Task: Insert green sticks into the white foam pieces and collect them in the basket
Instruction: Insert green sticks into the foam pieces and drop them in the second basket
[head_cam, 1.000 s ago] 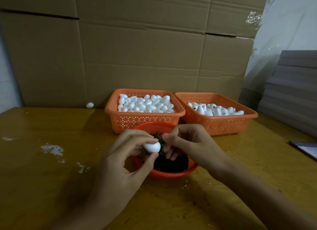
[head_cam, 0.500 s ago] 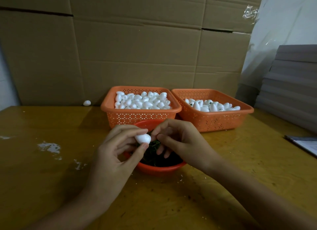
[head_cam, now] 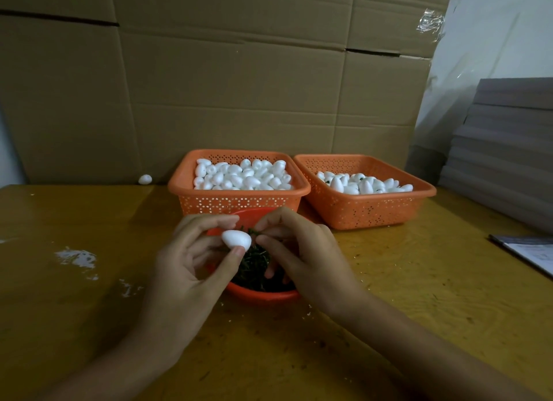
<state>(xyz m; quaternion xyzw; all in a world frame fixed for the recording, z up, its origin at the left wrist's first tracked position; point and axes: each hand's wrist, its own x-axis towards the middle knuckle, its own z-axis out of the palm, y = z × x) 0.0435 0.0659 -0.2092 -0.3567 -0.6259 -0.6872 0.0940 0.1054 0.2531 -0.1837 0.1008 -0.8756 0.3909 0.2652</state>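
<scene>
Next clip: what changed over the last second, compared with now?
Nothing clearly moved. The left hand still pinches the white foam piece over the red bowl of green sticks; the right hand stays at its end, a stick there unclear. The left orange basket and right orange basket sit unchanged.

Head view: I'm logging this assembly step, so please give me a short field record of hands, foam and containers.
left hand: pinches one white foam piece over the red bowl
right hand: fingertips pinched at that piece's right end; any stick there too small to see
red bowl: on the table, holds green sticks
left basket: heaped with plain foam pieces
right basket: less full; some pieces show green
stray foam piece: on the table by the cardboard
</scene>
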